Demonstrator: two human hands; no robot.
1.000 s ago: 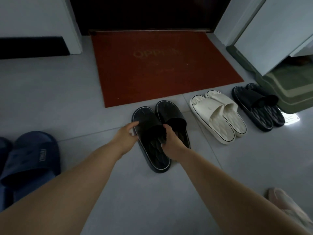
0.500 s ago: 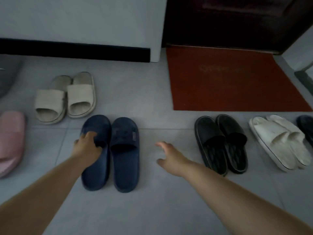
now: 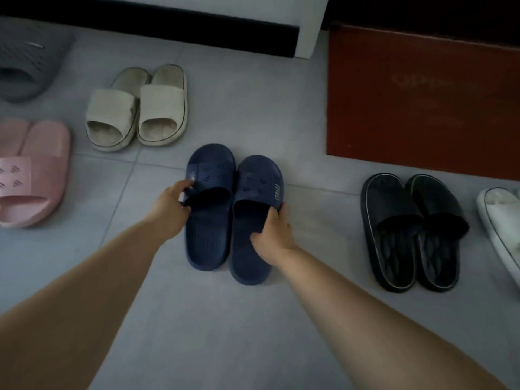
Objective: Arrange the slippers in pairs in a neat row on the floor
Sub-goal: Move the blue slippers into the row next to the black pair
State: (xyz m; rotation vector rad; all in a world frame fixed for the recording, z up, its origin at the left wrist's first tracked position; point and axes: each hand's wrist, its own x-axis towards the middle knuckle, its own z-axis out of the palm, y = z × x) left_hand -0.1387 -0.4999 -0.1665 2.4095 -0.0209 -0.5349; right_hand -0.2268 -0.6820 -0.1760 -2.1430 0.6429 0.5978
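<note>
Two navy slippers lie side by side on the grey floor tiles, toes pointing away. My left hand [image 3: 171,204] grips the strap edge of the left navy slipper [image 3: 209,220]. My right hand [image 3: 271,229] holds the right navy slipper [image 3: 257,192] at its strap opening, thumb inside. To the right sits a black pair [image 3: 410,235], and a white slipper [image 3: 503,220] shows at the right edge. A beige pair [image 3: 138,108] lies further back on the left, a pink pair [image 3: 31,173] at the left edge.
A grey perforated slipper [image 3: 28,68] lies at the top left. A red doormat [image 3: 422,99] covers the floor at the back right. A white wall with a black skirting [image 3: 168,23] runs along the back.
My hands left the black pair and the view swung left. My left hand took the left navy slipper, then my right hand took the other; the navy pair now sits closer to the black pair.
</note>
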